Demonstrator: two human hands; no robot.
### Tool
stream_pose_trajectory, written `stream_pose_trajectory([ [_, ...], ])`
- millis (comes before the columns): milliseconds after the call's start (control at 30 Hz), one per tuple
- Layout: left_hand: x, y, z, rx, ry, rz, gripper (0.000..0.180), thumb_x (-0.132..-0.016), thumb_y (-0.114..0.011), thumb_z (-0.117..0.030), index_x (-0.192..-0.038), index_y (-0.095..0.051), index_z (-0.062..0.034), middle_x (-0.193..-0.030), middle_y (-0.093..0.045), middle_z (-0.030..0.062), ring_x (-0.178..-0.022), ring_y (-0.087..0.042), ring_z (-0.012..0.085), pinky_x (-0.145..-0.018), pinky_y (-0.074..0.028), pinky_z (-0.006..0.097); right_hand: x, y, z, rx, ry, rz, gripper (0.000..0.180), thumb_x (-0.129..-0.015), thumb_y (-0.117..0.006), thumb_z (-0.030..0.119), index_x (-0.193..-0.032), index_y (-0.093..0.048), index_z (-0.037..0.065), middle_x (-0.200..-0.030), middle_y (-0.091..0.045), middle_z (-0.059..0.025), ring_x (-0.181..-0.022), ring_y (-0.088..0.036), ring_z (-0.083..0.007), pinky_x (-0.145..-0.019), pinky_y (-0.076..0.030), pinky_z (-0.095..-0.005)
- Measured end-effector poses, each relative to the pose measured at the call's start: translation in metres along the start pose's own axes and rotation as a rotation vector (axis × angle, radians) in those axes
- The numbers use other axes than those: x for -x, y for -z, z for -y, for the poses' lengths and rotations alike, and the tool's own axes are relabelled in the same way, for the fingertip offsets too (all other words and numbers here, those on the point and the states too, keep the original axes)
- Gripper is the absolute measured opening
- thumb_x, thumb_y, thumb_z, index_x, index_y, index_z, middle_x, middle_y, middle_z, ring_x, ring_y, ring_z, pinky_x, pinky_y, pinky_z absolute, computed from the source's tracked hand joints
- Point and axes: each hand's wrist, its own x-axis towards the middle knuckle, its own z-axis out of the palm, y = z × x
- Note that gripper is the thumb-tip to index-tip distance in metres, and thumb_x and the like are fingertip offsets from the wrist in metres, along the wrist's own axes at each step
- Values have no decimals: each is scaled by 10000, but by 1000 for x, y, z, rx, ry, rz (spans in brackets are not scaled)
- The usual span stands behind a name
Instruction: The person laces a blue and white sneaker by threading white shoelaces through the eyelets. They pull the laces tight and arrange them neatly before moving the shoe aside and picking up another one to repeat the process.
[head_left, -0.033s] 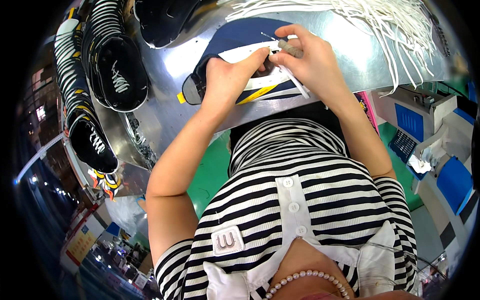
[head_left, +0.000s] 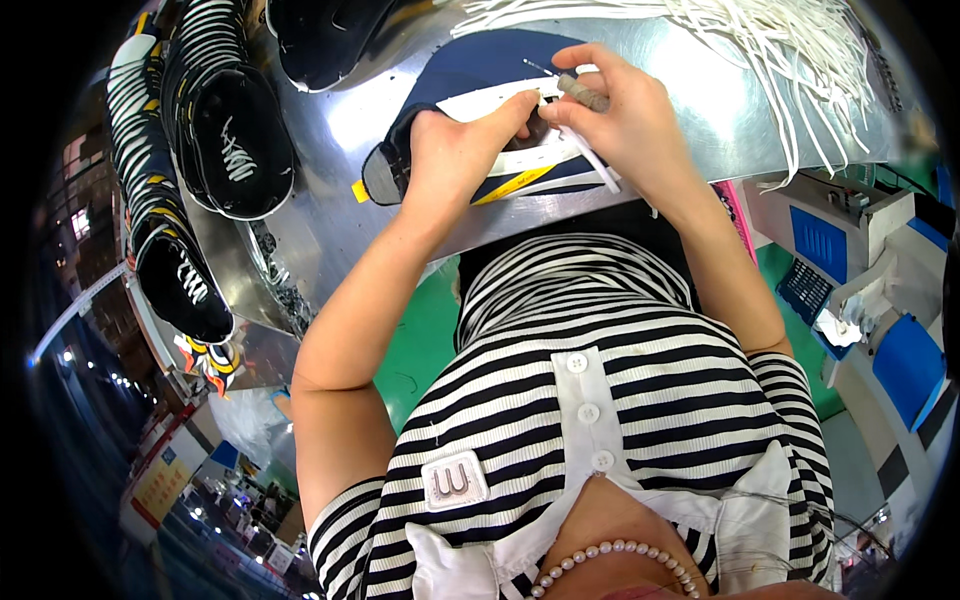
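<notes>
1. While your left hand [head_left: 455,150] pinches the blue shoe [head_left: 485,75], your right hand [head_left: 635,110] pinches a thin tool [head_left: 583,93] near a white lace [head_left: 597,165].
2. The shoe has barely moved on the surface [head_left: 335,130], so you're at the same spot.
3. Loose laces [head_left: 760,40] lie beyond.

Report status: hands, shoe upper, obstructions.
Left hand on navy shoe upper. Right hand holding thin-tipped tool. White lace trailing beside it. Hands partly hiding upper's opening.

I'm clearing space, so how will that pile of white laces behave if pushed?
The laces are probably floppy, given their loose curves, and apt to tangle, since many cross. They'd likely slide, as the metal table looks smooth.
</notes>
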Motion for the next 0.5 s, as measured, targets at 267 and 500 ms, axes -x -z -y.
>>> stream_pose_trajectory([
  [267, -1, 0, 3, -70, -25, -48, 237, -808, -771, -189, -905, -719, 21, -781, -711, 45, -684, -646, 92, -635, -500, 246, 13, 22, 12, 89, 174, -31, 138, -910, -634, 128, -979, -605, 12, -794, -687, -117, -710, -666, -251, -652, -511, -327],
  [500, 3, -3, 4, -60, -95, -17, 189, -838, -738, -153, -899, -711, 24, -780, -711, 44, -697, -654, 100, -647, -508, 252, 5, 22, 8, 213, 162, 58, 115, -902, -627, 132, -921, -611, 19, -696, -642, -111, -646, -638, -264, -607, -489, -360],
])
